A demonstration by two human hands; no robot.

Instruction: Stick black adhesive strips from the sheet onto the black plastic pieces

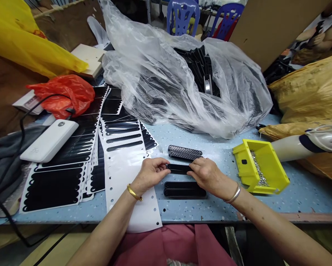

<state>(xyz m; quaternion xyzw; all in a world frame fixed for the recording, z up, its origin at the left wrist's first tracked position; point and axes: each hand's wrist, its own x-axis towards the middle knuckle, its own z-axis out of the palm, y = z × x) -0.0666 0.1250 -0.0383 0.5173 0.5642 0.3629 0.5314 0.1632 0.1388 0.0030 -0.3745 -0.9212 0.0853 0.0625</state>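
Observation:
A flat black strip with rounded ends (179, 168) lies crosswise between my two hands. My left hand (151, 171) pinches its left end between thumb and fingertips. At its right end, my right hand (206, 173) grips it, the fingers hiding that tip. Just beyond it are perforated black strips (184, 152) with a mesh of holes, side by side. On the near side rest smooth black strips (185, 190), also side by side. Left of my left hand lies a white backing sheet (124, 170) with several long black stickers (124, 138) along its far part.
A yellow bin (241, 168) holding small metal pieces stands at the right, beside a white bottle (290, 147). Clear plastic (154, 74) covers the far side of the table. At the left are sticker sheets (53, 184), a white power bank (51, 140) and a red bag (68, 94).

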